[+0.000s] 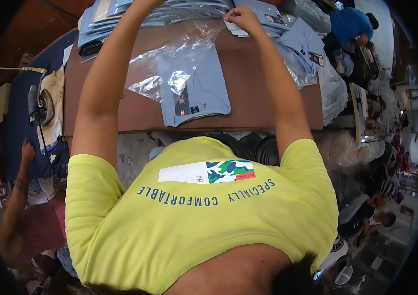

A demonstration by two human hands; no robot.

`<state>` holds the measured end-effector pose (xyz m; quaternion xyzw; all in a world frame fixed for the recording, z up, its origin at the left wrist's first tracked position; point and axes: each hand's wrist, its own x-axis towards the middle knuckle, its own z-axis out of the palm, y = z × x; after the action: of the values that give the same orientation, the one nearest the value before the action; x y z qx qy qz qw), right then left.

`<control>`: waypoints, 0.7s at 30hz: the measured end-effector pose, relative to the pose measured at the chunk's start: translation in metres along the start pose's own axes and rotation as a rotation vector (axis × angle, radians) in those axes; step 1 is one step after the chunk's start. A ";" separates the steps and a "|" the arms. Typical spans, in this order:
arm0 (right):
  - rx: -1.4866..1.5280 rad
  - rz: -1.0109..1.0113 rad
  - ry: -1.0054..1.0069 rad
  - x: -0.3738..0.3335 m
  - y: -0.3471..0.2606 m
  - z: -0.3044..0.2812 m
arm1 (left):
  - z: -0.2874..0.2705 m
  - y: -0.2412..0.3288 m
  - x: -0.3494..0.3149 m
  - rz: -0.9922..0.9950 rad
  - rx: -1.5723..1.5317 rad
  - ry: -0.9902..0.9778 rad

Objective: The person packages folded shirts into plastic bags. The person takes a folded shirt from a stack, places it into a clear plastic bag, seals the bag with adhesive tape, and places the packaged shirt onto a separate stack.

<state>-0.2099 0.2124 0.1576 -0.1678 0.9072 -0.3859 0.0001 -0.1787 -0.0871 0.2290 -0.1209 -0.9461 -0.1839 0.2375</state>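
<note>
A folded light-blue shirt [211, 91] with a dark hang tag [181, 102] lies on the brown tabletop [248, 105]. A clear plastic bag [145, 73] spreads out to its left and partly covers it. My left hand [148, 2] reaches past the far edge of the picture, above a stack of folded blue shirts [101, 30]; its fingers are cut off. At the far right, my right hand [244, 19] has its fingers pinched together at some white paper slips [237, 31]. These slips lie beside more folded shirts.
Bagged folded shirts [301, 42] crowd the table's right end. An iron [41, 110] sits on a cloth-covered board to the left, where another person's hand [28, 151] rests. A person in blue [349, 24] bends down at the far right.
</note>
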 end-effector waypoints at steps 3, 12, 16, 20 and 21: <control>0.287 0.282 0.002 0.020 -0.022 0.014 | 0.015 -0.025 0.002 -0.142 0.122 0.047; 1.490 -0.628 0.125 0.102 -0.028 0.020 | -0.037 -0.002 -0.001 0.005 -0.741 0.643; 1.036 -0.852 0.336 -0.045 -0.108 0.008 | -0.045 0.013 -0.111 0.358 -0.603 0.728; 0.706 -0.527 0.189 -0.059 -0.028 0.058 | 0.058 -0.017 -0.183 -0.089 -0.795 0.526; 0.642 -0.435 0.154 -0.051 0.002 0.077 | 0.085 -0.026 -0.195 -0.185 -0.816 0.435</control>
<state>-0.1520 0.1755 0.0959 -0.3181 0.6809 -0.6525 -0.0971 -0.0543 -0.1040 0.0554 -0.0781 -0.7315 -0.5823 0.3460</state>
